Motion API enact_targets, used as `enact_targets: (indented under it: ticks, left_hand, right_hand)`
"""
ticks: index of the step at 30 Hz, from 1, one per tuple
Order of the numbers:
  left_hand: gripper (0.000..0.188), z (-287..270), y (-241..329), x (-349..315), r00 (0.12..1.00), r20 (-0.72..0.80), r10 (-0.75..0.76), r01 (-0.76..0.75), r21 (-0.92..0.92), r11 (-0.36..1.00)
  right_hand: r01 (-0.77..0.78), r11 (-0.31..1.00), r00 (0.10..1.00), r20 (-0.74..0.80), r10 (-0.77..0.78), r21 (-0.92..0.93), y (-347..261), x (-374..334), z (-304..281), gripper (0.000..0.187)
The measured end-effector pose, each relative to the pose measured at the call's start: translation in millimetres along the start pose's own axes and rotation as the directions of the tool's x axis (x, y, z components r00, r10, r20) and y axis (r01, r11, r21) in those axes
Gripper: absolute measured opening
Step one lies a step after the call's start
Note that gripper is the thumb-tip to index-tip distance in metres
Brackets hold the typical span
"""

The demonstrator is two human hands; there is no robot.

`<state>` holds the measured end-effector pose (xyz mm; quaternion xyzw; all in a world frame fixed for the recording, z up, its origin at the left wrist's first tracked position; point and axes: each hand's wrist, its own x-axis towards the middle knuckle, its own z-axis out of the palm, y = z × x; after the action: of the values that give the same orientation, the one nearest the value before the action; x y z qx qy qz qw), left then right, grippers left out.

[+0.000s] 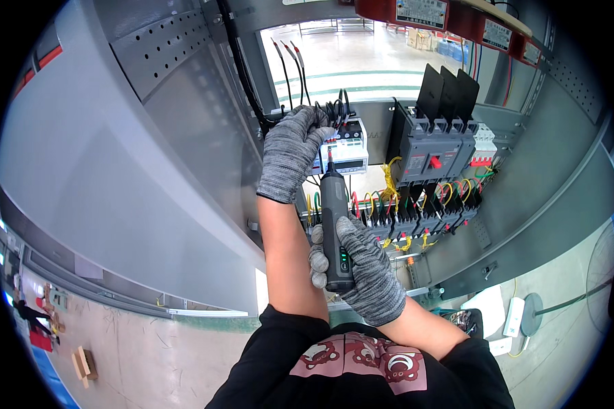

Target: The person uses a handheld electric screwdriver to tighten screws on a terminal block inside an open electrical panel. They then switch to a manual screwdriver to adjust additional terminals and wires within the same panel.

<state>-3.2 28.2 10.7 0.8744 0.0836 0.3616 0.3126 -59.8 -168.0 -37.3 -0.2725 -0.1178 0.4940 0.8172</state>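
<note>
My right hand (372, 273), in a grey knit glove, is wrapped round a dark electric screwdriver (334, 225) with small green lights near its lower end. The screwdriver's bit points up to the terminals of a white electricity meter (348, 151) with a small display. My left hand (290, 153), gloved alike, is closed at the meter's upper left, by several looped black wires (335, 105). Its fingertips are partly hidden, but they appear to pinch a black wire there. Whether the bit touches a screw I cannot tell.
Grey cabinet walls (177, 170) curve round the work. Right of the meter sits a large circuit breaker (433, 150) with black upright barriers, beside a small white breaker (483, 146). Below runs a row of smaller breakers (423, 221) with coloured wires. Loose black wire ends (295, 68) stand up behind.
</note>
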Motion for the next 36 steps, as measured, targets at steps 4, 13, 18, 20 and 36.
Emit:
enact_targets:
  ticks: [4,13,18,20,36]
  left_hand:
    - [0.028,-3,4,-2,1.000,-0.020,0.019,-0.019,0.006,1.000]
    - [0.024,2,-5,-1,0.997,-0.072,0.042,-0.040,0.031,0.999]
    - [0.028,1,0,-3,0.997,-0.075,0.024,-0.025,-0.010,1.000]
    - [0.030,-1,-1,-5,0.996,-0.078,0.033,-0.031,0.020,0.999]
    - [0.029,-2,-2,-4,0.995,-0.084,0.051,-0.038,0.150,0.988]
  right_hand:
    - [0.000,1.000,1.000,0.024,0.000,-0.010,-9,-4,0,0.022]
    - [0.043,0.998,0.999,-0.014,-0.044,-0.039,-1,1,7,0.028]
    - [-0.002,0.938,0.997,0.077,-0.026,0.347,-16,-5,15,0.035]
    - [-0.063,0.868,0.989,0.149,-0.013,0.493,-24,-9,13,0.036]
    - [0.066,0.993,0.996,0.053,-0.072,0.102,-2,-3,9,0.030]
